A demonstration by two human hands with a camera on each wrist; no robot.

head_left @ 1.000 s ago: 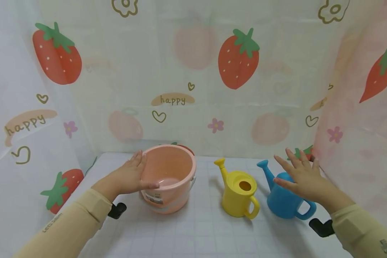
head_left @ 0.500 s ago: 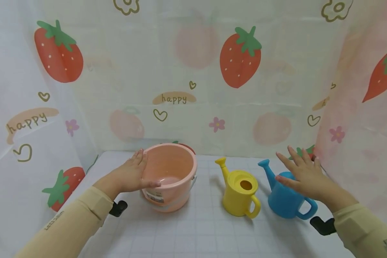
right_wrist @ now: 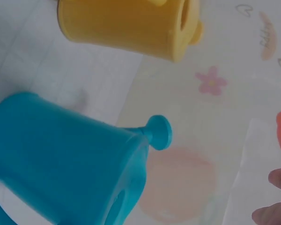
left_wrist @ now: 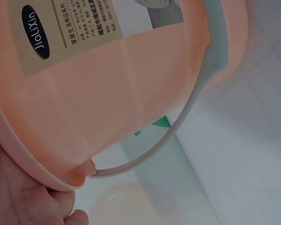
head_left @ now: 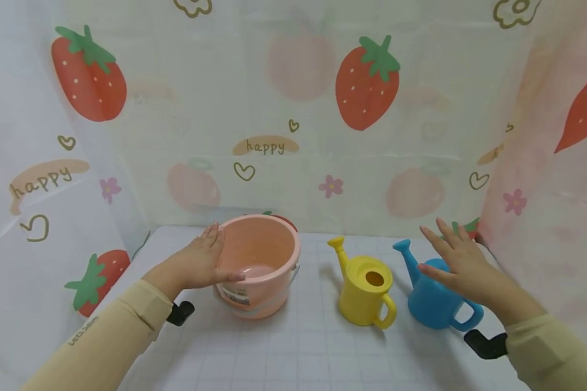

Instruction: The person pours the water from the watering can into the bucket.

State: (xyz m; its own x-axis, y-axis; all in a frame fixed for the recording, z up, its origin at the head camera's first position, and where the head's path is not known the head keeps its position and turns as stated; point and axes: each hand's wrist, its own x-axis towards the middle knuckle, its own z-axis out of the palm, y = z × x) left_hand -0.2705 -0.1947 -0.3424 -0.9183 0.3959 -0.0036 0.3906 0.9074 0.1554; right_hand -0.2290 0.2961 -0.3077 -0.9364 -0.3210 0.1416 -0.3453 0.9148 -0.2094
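Note:
A pink plastic bucket (head_left: 266, 290) stands upright on the table, its handle hanging down. My left hand (head_left: 198, 263) rests against the left of its rim, fingers and thumb straight. The left wrist view shows the bucket's printed label (left_wrist: 84, 28) and grey handle (left_wrist: 164, 140) close up. To the right is a yellow watering can (head_left: 357, 298) with its spout towards the back. Next to it stands a blue watering can (head_left: 428, 304). Over the blue can my right hand (head_left: 464, 269) hovers with spread fingers, holding nothing. Its fingertips (right_wrist: 278, 180) show at the right wrist view's edge.
White cloth with a faint grid covers the table (head_left: 274, 358). A printed curtain (head_left: 298, 108) with strawberries closes off the back and both sides. Each sleeve carries a black wrist mount (head_left: 181, 314) near the hand.
The head view has shifted slightly, so the scene sits a little higher in the picture. Neither hand nor any of the vessels has visibly moved on its own.

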